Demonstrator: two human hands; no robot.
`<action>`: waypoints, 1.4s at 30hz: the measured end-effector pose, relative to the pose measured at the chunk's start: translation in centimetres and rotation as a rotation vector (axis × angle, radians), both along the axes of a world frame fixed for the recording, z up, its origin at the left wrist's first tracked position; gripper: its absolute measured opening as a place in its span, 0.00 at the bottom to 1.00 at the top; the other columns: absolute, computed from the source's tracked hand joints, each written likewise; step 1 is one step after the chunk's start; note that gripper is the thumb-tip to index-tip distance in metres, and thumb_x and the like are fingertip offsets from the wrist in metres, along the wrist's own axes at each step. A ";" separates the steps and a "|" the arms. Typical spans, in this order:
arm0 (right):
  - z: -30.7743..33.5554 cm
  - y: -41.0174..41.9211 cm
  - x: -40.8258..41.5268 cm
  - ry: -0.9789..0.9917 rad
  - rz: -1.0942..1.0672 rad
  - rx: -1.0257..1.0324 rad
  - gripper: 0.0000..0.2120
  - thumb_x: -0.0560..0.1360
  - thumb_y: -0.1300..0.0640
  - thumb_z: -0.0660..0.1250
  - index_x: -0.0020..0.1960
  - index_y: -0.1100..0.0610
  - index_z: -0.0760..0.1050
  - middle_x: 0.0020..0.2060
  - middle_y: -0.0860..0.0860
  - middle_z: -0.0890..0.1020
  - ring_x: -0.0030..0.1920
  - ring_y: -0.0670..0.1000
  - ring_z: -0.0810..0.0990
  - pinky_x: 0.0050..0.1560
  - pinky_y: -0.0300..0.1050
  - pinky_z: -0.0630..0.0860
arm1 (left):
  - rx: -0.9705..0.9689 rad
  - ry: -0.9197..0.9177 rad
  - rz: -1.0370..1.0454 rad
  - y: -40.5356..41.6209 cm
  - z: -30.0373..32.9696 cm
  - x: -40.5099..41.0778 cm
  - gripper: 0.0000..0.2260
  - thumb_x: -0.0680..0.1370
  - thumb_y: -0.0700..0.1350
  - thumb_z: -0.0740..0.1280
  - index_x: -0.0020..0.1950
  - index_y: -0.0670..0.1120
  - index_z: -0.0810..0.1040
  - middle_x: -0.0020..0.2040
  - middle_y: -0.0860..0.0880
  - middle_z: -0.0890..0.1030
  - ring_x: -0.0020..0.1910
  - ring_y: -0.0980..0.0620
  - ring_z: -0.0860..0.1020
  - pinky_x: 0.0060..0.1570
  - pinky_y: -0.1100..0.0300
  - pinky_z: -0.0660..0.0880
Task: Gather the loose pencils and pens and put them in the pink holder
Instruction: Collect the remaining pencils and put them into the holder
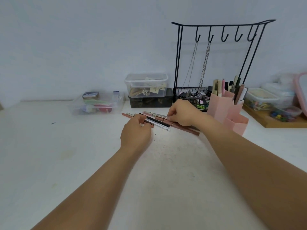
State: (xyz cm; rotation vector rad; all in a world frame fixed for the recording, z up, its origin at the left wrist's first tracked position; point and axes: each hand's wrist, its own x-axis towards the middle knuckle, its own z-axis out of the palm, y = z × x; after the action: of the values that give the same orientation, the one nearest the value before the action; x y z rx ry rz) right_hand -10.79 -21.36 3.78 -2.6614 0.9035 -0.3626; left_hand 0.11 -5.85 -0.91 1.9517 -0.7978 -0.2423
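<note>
Gathering stage. We see both hands curled over the loose pencils and pens (157, 121) on the counter (66, 146): left hand (135, 132) and right hand (181, 112) pinching ends. The pink holder (230, 112), just right, already holds several; these remain.

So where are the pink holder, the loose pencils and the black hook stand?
Pink plastic holder (217, 105): head view, tall front wall.
Loose pencils (159, 121): head view, mid-pile.
Black wire hook stand (222, 24): head view, top bar.
</note>
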 end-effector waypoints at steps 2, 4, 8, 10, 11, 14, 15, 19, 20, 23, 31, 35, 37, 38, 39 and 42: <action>0.1 -0.2 -0.1 -0.034 -0.023 0.047 0.04 0.75 0.59 0.74 0.48 0.57 0.87 0.43 0.50 0.86 0.45 0.49 0.82 0.51 0.45 0.79 | 0.009 -0.005 -0.008 0.0 0.1 -0.1 0.14 0.79 0.45 0.64 0.63 0.54 0.79 0.57 0.56 0.80 0.54 0.52 0.76 0.51 0.57 0.70; 0.1 -0.4 -0.3 -0.063 -0.051 0.088 0.04 0.74 0.58 0.76 0.47 0.58 0.87 0.43 0.51 0.86 0.45 0.49 0.82 0.51 0.45 0.79 | 0.006 0.001 -0.015 0.0 0.1 -0.1 0.13 0.78 0.45 0.65 0.62 0.55 0.80 0.56 0.57 0.80 0.54 0.52 0.76 0.52 0.55 0.72; 0.7 -0.5 -0.7 -0.196 -0.115 0.216 0.03 0.74 0.60 0.76 0.46 0.59 0.86 0.43 0.52 0.86 0.42 0.47 0.81 0.50 0.43 0.78 | -0.023 0.043 -0.012 0.0 0.2 -0.1 0.13 0.78 0.45 0.65 0.61 0.55 0.80 0.55 0.58 0.81 0.55 0.53 0.78 0.56 0.54 0.75; 1.5 -0.4 -1.2 -0.253 -0.123 0.325 0.02 0.74 0.60 0.75 0.46 0.58 0.86 0.41 0.51 0.86 0.39 0.46 0.81 0.45 0.41 0.76 | -0.094 0.092 0.001 0.0 0.6 -0.2 0.12 0.80 0.45 0.65 0.62 0.52 0.80 0.52 0.59 0.80 0.54 0.56 0.78 0.55 0.58 0.74; 2.0 -0.4 -1.4 -0.284 -0.115 0.387 0.02 0.75 0.59 0.75 0.46 0.58 0.86 0.41 0.51 0.86 0.39 0.46 0.81 0.42 0.40 0.76 | -0.153 0.129 0.007 0.1 0.9 -0.4 0.10 0.81 0.46 0.65 0.62 0.51 0.80 0.51 0.59 0.81 0.52 0.59 0.77 0.52 0.61 0.73; 3.1 0.0 -1.8 -0.370 -0.026 0.599 0.06 0.74 0.57 0.76 0.49 0.58 0.85 0.39 0.51 0.87 0.38 0.46 0.81 0.40 0.38 0.77 | -0.344 0.271 -0.032 0.4 1.5 -0.7 0.11 0.80 0.52 0.68 0.59 0.49 0.81 0.52 0.52 0.84 0.51 0.57 0.80 0.48 0.65 0.73; 3.4 0.2 -1.8 -0.378 0.020 0.666 0.07 0.73 0.57 0.76 0.49 0.58 0.85 0.39 0.51 0.87 0.38 0.45 0.81 0.40 0.38 0.77 | -0.385 0.321 -0.064 0.4 1.6 -0.8 0.11 0.80 0.53 0.69 0.59 0.49 0.82 0.53 0.50 0.84 0.52 0.54 0.82 0.50 0.63 0.76; 3.6 1.5 -1.3 -0.308 0.144 0.763 0.06 0.72 0.57 0.77 0.45 0.58 0.84 0.37 0.52 0.86 0.37 0.46 0.81 0.40 0.38 0.77 | -0.546 0.486 -0.192 0.5 2.0 -1.4 0.09 0.81 0.51 0.69 0.52 0.47 0.83 0.53 0.42 0.86 0.52 0.46 0.83 0.50 0.51 0.80; 3.5 1.7 -1.1 -0.284 0.159 0.769 0.05 0.72 0.57 0.77 0.45 0.58 0.84 0.37 0.53 0.86 0.36 0.46 0.81 0.39 0.38 0.77 | -0.560 0.490 -0.206 0.5 2.0 -1.4 0.09 0.82 0.51 0.68 0.51 0.46 0.84 0.52 0.42 0.86 0.51 0.46 0.83 0.51 0.48 0.80; 3.1 2.4 -0.6 -0.220 0.215 0.781 0.04 0.73 0.59 0.76 0.45 0.59 0.85 0.39 0.55 0.87 0.38 0.47 0.82 0.39 0.37 0.79 | -0.564 0.495 -0.221 0.5 1.7 -1.3 0.13 0.84 0.50 0.63 0.50 0.45 0.84 0.48 0.44 0.87 0.46 0.47 0.84 0.54 0.47 0.80; 3.3 3.3 -0.4 -0.066 0.287 0.681 0.08 0.75 0.66 0.73 0.54 0.64 0.83 0.44 0.56 0.88 0.45 0.50 0.87 0.51 0.43 0.84 | -0.568 0.536 -0.256 0.9 1.7 -1.2 0.18 0.87 0.47 0.57 0.52 0.35 0.80 0.39 0.42 0.86 0.36 0.49 0.85 0.41 0.59 0.82; 5.2 2.4 -1.6 -0.088 0.155 0.458 0.07 0.74 0.62 0.75 0.52 0.60 0.85 0.43 0.53 0.88 0.44 0.49 0.87 0.50 0.43 0.84 | -0.586 0.606 -0.184 0.7 1.9 -1.1 0.17 0.87 0.49 0.55 0.45 0.43 0.76 0.35 0.46 0.82 0.38 0.49 0.84 0.47 0.52 0.83; 6.0 1.2 -2.4 -0.091 0.032 0.276 0.07 0.73 0.62 0.75 0.51 0.60 0.84 0.40 0.52 0.87 0.42 0.50 0.87 0.47 0.42 0.84 | -0.570 0.636 -0.149 0.6 1.9 -1.2 0.16 0.87 0.50 0.55 0.44 0.45 0.73 0.28 0.49 0.72 0.28 0.52 0.76 0.37 0.57 0.81; 6.2 0.6 -2.7 -0.044 -0.019 0.198 0.06 0.73 0.63 0.76 0.50 0.60 0.84 0.40 0.53 0.86 0.42 0.51 0.87 0.48 0.44 0.84 | -0.548 0.636 -0.137 0.5 1.9 -1.2 0.16 0.87 0.51 0.55 0.44 0.45 0.72 0.27 0.51 0.67 0.25 0.53 0.69 0.29 0.61 0.76; 6.2 0.2 -2.9 0.038 -0.057 0.129 0.06 0.73 0.62 0.76 0.49 0.61 0.84 0.40 0.54 0.87 0.42 0.52 0.87 0.49 0.47 0.84 | -0.522 0.630 -0.133 0.6 1.9 -1.2 0.16 0.87 0.51 0.55 0.43 0.46 0.71 0.26 0.52 0.64 0.25 0.54 0.63 0.23 0.63 0.68; 5.2 -0.1 -2.7 0.323 -0.124 -0.001 0.07 0.72 0.60 0.76 0.47 0.63 0.83 0.39 0.55 0.87 0.42 0.54 0.88 0.52 0.52 0.83 | -0.451 0.625 -0.157 0.7 2.2 -1.4 0.17 0.86 0.53 0.55 0.43 0.47 0.73 0.25 0.53 0.63 0.25 0.55 0.58 0.21 0.64 0.57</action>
State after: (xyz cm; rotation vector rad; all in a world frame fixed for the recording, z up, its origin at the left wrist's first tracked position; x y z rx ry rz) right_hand -13.49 -21.50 8.99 -2.7181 1.1649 0.0450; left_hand -1.28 -5.16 1.25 1.2794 -0.5257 -0.6674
